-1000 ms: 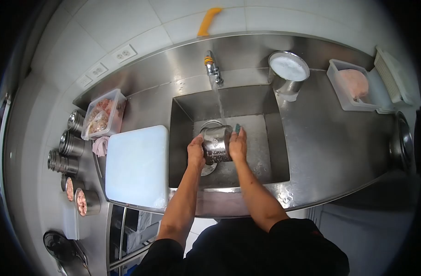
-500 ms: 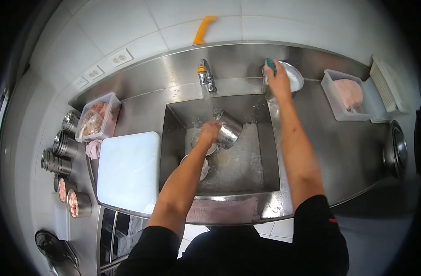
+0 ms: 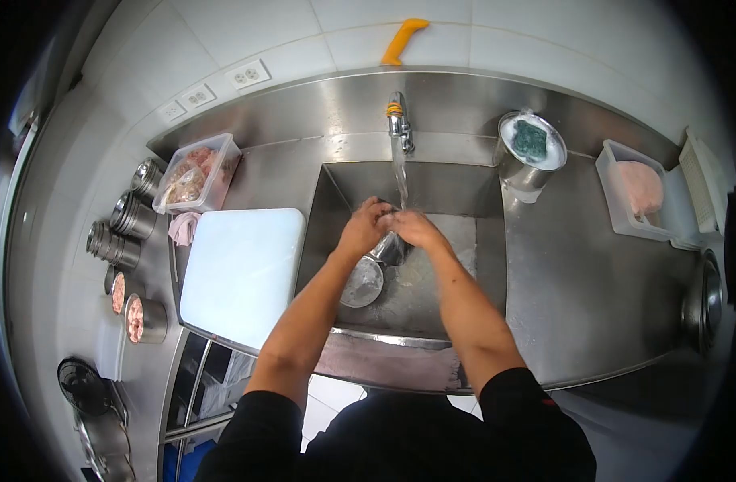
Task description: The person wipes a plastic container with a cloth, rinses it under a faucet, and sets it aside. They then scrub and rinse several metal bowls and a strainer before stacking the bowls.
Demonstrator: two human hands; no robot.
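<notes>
My left hand (image 3: 366, 228) is closed on a metal canister (image 3: 393, 251), which is tilted inside the sink (image 3: 490, 273). From the other side, my right hand (image 3: 420, 230) is at the canister's upper end, with its fingers curled and slightly blurred. Water from the faucet (image 3: 398, 120) runs down right beside both hands. A round metal bowl or lid (image 3: 361, 283) lies on the sink floor by the canister. On the counter to the right, a green scouring pad (image 3: 530, 140) rests on white suds in a metal pot (image 3: 519, 173).
A white cutting board (image 3: 243, 269) borders the sink on the left. Behind it stands a plastic tub (image 3: 223, 173) of raw meat. At the right is another tub (image 3: 617, 193) with pink meat. A pinkish cloth (image 3: 388, 363) lies along the front edge.
My right hand has let go of the green scouring pad, leaving it on the suds in the pot, and has come over to the canister. The view has shifted, and the canister is turned differently.
</notes>
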